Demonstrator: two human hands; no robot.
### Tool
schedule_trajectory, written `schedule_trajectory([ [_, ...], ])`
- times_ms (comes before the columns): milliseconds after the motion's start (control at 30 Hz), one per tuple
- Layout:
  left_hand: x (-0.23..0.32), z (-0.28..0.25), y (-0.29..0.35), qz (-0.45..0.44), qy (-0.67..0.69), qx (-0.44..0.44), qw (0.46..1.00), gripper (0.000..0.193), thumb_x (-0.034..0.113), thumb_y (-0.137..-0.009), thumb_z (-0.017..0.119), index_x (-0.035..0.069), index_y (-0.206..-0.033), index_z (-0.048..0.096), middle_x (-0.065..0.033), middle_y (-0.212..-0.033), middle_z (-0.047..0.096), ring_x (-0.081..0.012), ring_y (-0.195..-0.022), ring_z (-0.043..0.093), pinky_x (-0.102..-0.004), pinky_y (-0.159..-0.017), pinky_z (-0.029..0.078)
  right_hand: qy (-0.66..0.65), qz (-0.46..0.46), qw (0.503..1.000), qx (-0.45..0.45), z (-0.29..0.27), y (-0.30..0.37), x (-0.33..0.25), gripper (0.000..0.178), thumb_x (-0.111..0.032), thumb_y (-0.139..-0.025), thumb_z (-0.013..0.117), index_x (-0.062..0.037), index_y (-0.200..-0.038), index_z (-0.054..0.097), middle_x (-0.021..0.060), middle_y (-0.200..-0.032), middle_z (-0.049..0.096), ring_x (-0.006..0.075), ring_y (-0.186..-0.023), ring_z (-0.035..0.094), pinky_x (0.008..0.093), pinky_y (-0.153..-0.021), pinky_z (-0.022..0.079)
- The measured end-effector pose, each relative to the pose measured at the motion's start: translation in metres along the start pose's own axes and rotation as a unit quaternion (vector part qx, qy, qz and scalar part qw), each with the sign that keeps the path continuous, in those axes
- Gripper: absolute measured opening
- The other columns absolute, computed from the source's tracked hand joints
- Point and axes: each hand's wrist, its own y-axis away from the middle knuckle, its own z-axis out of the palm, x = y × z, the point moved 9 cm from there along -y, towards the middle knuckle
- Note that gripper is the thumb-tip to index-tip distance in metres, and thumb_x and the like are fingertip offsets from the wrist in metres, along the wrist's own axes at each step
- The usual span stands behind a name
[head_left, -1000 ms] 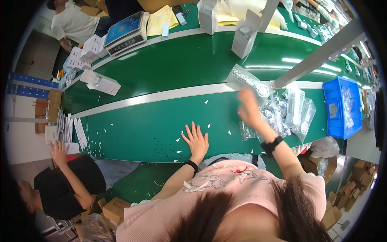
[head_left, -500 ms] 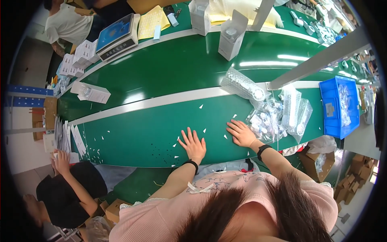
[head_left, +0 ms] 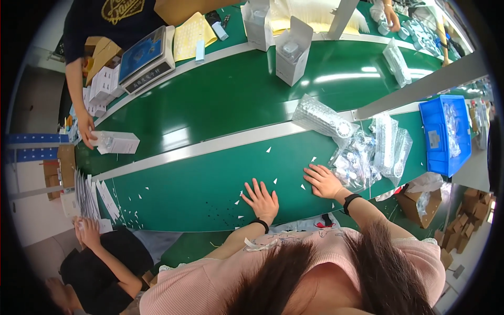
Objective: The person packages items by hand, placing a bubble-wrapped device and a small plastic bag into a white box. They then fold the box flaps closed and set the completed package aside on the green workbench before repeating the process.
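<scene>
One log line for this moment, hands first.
left hand: flat on green table | right hand: flat, near clear bags | blue bin: right of bags

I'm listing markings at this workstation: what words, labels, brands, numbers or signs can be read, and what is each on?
I won't copy wording, but lettering shows here:
Characters: front of the white boxy device with a blue flat top.
Gold lettering: dark short-sleeved shirt of a person across the bench.
Too small to read: marks on the stacked white rectangular cartons; any print on the pale rectangular label of the blue plastic bin.
</scene>
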Motion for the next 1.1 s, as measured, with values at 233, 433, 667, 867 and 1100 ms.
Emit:
schedule_trajectory([
  [233,0.001,0.001,0.000,-0.003,0.004,-0.022,1.000,0.053,0.030,-0.081,0.048,-0.003,-0.122,0.036,-0.0213,-0.140,0.019,-0.0448,-0.129,0.009,-0.0643,-0.097,0.005,0.001,0.007,1.000,-0.013,0.003,0.001,0.000,0.045,-0.018,-0.071,0.052,-0.0092,-0.115,0.050,0.0067,-0.129,0.042,0.0259,-0.120,0.038,0.0412,-0.099,0.031],
  [433,-0.002,0.002,-0.003,-0.007,0.005,-0.017,1.000,0.053,0.030,-0.081,0.047,-0.003,-0.122,0.036,-0.0210,-0.140,0.019,-0.0442,-0.130,0.008,-0.0642,-0.097,0.004,0.011,-0.001,1.000,-0.024,0.004,-0.002,0.003,0.045,-0.019,-0.071,0.052,-0.0096,-0.115,0.050,0.0071,-0.129,0.042,0.0260,-0.120,0.037,0.0415,-0.099,0.030],
  [667,-0.003,-0.001,-0.003,-0.018,0.003,-0.015,1.000,0.053,0.030,-0.081,0.048,-0.002,-0.122,0.037,-0.0197,-0.140,0.020,-0.0432,-0.130,0.009,-0.0637,-0.098,0.005,0.008,-0.003,1.000,-0.013,0.004,0.000,-0.009,0.044,-0.018,-0.071,0.052,-0.0093,-0.114,0.051,0.0077,-0.128,0.042,0.0260,-0.121,0.036,0.0414,-0.100,0.029],
  [867,-0.002,-0.004,0.001,-0.010,0.001,0.009,1.000,0.053,0.030,-0.081,0.047,-0.003,-0.122,0.038,-0.0189,-0.139,0.021,-0.0425,-0.130,0.011,-0.0633,-0.098,0.006,0.016,-0.008,1.000,0.006,-0.004,-0.004,-0.005,0.043,-0.018,-0.071,0.051,-0.0087,-0.113,0.051,0.0080,-0.127,0.043,0.0261,-0.120,0.037,0.0418,-0.100,0.030],
  [1100,0.000,-0.004,0.003,-0.003,-0.003,0.033,0.999,0.052,0.031,-0.081,0.048,-0.002,-0.121,0.040,-0.0183,-0.139,0.022,-0.0417,-0.130,0.011,-0.0630,-0.098,0.007,0.019,-0.015,0.999,0.037,-0.007,0.003,-0.009,0.043,-0.017,-0.071,0.052,-0.0081,-0.112,0.051,0.0094,-0.126,0.044,0.0270,-0.119,0.038,0.0429,-0.098,0.031],
])
